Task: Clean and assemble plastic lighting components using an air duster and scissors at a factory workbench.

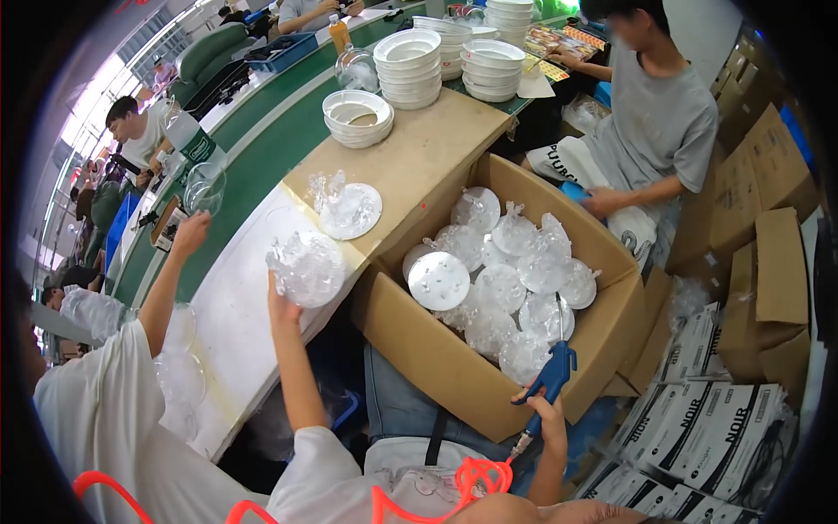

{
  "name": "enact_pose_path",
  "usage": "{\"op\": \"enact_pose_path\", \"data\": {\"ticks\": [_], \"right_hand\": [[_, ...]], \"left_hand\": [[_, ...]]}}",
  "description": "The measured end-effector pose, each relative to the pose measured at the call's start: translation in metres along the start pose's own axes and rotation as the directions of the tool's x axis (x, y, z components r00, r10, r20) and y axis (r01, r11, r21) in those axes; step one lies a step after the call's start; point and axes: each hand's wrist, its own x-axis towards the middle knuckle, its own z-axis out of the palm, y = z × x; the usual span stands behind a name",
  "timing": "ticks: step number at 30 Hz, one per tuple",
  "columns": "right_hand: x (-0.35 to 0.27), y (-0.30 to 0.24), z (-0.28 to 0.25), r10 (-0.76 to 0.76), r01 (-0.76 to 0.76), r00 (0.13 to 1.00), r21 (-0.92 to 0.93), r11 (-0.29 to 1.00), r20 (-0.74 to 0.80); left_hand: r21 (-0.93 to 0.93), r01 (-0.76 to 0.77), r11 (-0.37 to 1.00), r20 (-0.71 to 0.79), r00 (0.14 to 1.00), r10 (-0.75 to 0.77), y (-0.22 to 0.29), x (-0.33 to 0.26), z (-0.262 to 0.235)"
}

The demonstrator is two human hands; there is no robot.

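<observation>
My left hand (pixel 282 307) grips a round, clear plastic piece (pixel 307 269) with a crinkled surface, held up over the table's near edge. Closed around the handle of a blue air gun (pixel 552 374) is my right hand (pixel 550 417). The gun's thin nozzle points up over the near side of a cardboard box (pixel 436 384). Inside the box lie many similar clear round pieces (pixel 502 288) and a flat white disc (pixel 438 281). Another clear piece rests on a white disc (pixel 356 212) on the table, just beyond my left hand.
A red coiled hose (pixel 484 476) runs from the gun across my lap. White ring stacks (pixel 408 65) stand at the table's far end. On my left, a co-worker's hand (pixel 194 231) holds a clear disc. Another person (pixel 650 131) sits beyond the box. Cartons (pixel 698 428) lie right.
</observation>
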Motion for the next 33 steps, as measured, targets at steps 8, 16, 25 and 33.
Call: {"op": "enact_pose_path", "data": {"ticks": [8, 16, 25, 33], "right_hand": [[0.016, 0.001, 0.004, 0.125, -0.127, 0.992, -0.068, 0.99, -0.023], [0.05, 0.01, 0.013, 0.23, -0.187, 0.973, -0.541, 0.82, 0.014], [0.086, -0.01, 0.046, 0.693, -0.511, 0.721, -0.655, 0.556, 0.025], [0.099, -0.001, 0.057, 0.836, -0.917, 0.26, -0.147, 0.37, 0.484]], "left_hand": [[0.567, -0.176, 0.805, -0.281, 0.877, 0.39, 0.0, 0.057, -0.013], [0.865, -0.231, 0.445, -0.13, 0.754, 0.644, -0.015, 0.075, -0.031], [0.862, -0.287, 0.417, -0.104, 0.705, 0.701, -0.006, 0.075, -0.049], [0.634, -0.389, 0.668, -0.256, 0.71, 0.656, 0.012, 0.066, -0.025]]}}
